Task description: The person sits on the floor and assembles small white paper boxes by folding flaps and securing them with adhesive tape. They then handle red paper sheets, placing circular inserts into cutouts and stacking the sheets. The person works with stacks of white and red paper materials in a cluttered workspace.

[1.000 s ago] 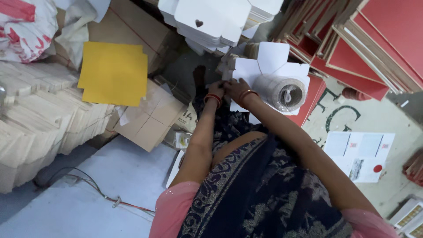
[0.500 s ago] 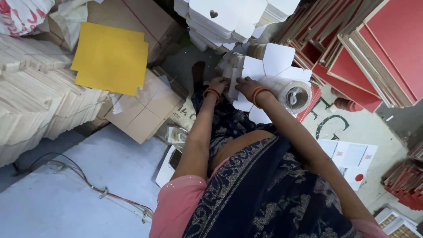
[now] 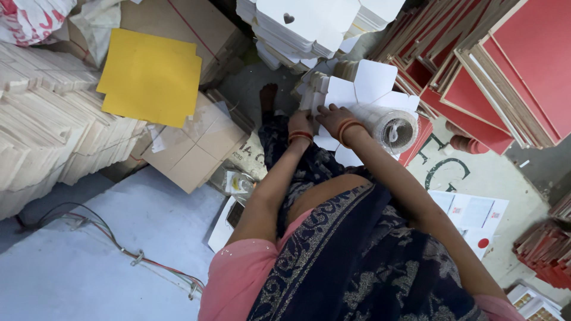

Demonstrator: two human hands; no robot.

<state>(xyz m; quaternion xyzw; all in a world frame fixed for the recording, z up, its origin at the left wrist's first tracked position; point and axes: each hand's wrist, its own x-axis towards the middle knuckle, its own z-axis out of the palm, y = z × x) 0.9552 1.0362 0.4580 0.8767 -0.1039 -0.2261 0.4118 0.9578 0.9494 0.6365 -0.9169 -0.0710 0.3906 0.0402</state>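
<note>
While the left hand [image 3: 301, 123] steadies its edge and the right hand [image 3: 333, 116] lies on it with fingers spread flat, the white die-cut card blank [image 3: 369, 89] on her lap looks light, thin and crease-prone, best gripped by its flaps.

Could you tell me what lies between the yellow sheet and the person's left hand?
In the head view, flattened brown cardboard lies between the yellow sheet and the left hand, then a strip of bare grey floor.
</note>
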